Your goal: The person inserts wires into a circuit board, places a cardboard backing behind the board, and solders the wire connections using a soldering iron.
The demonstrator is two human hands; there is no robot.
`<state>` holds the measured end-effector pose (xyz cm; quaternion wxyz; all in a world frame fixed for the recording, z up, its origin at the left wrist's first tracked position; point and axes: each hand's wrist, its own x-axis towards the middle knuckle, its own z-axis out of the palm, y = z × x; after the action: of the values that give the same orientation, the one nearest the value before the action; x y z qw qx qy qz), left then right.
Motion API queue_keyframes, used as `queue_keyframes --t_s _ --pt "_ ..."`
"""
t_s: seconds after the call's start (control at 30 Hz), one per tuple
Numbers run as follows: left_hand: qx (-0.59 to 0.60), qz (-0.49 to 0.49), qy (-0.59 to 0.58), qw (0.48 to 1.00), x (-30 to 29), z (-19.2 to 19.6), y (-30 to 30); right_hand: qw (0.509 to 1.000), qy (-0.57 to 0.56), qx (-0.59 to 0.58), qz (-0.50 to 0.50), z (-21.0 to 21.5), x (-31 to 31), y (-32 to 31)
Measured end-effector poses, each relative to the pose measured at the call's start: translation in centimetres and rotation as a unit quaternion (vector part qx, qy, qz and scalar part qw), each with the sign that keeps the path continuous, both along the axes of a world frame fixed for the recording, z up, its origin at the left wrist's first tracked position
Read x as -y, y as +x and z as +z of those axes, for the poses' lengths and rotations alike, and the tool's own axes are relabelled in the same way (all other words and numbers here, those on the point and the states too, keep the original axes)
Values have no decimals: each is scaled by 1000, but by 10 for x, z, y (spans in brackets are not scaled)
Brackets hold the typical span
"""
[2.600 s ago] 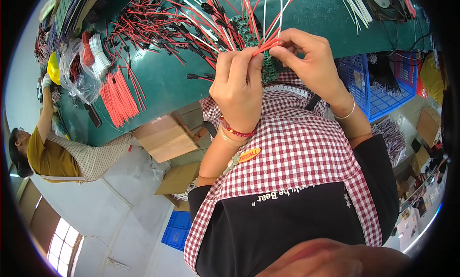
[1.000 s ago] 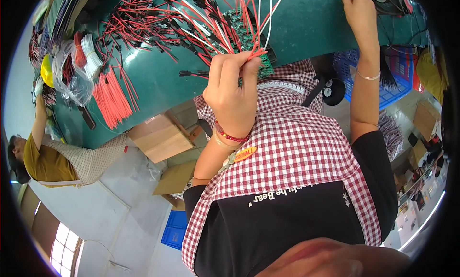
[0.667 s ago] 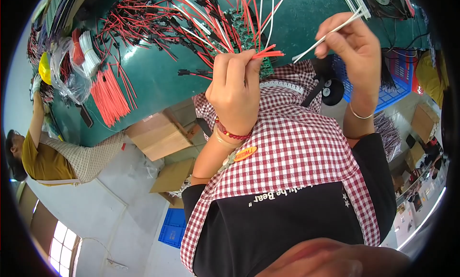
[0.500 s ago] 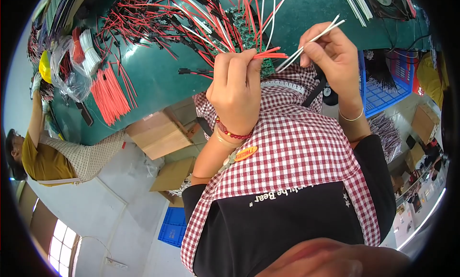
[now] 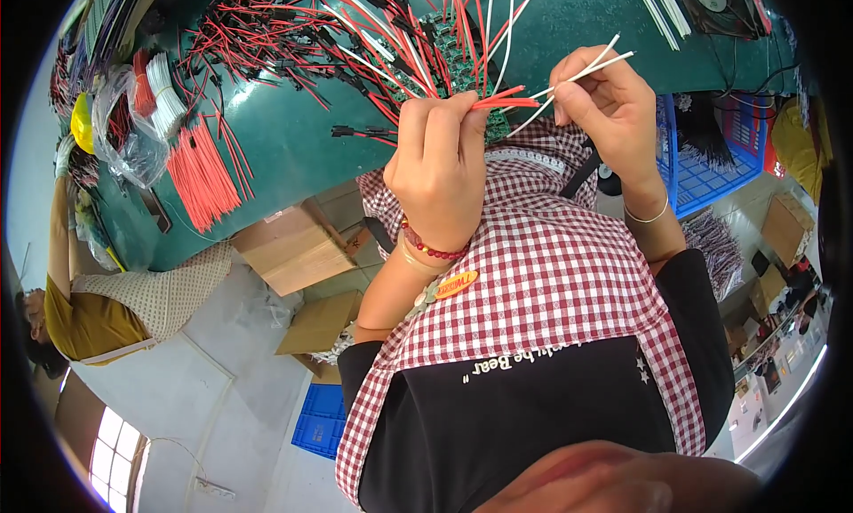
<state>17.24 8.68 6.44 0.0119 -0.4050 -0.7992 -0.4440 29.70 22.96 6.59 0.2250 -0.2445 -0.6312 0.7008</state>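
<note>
Several red wires (image 5: 506, 101) are pinched in my left hand (image 5: 438, 153), their cut ends pointing right. My right hand (image 5: 606, 100) grips white wires (image 5: 597, 66) between thumb and fingers; their tips stick out above it and their other ends reach down beside the red wire ends. Whether red and white touch, I cannot tell. Just behind my hands lie green circuit boards (image 5: 458, 62) with red and white wires rising from them. Beside these spreads a tangle of red leads with black connectors (image 5: 346, 133).
On the green table (image 5: 293, 167), a fan of red wires (image 5: 204, 180), a white wire bundle (image 5: 166, 95) and a clear plastic bag (image 5: 133, 144) lie left. A co-worker (image 5: 98, 322) stands at the far left. Blue crates (image 5: 711, 175) and cardboard boxes (image 5: 293, 246) stand below the table edge.
My right hand has shifted slightly left and the white wires in it now splay apart more. My left hand has barely moved. The co-worker at the left has moved lower in the picture.
</note>
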Motion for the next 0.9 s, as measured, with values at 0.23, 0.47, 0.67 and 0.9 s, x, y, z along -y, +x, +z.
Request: queue_keyframes --t_s 0.23,0.47,0.67,0.9 --pt "-10 -1 -11 1000 -1 1 1 1000 23 15 0 0 1 -1" --pt "-16 -10 -12 1000 -4 1 3 998 59 26 13 3 1 -1" --pt "10 6 -14 1000 -4 2 3 997 64 26 27 7 5 -9" --pt "218 -38 88 971 3 13 -1 974 210 85 -12 6 8 -20"
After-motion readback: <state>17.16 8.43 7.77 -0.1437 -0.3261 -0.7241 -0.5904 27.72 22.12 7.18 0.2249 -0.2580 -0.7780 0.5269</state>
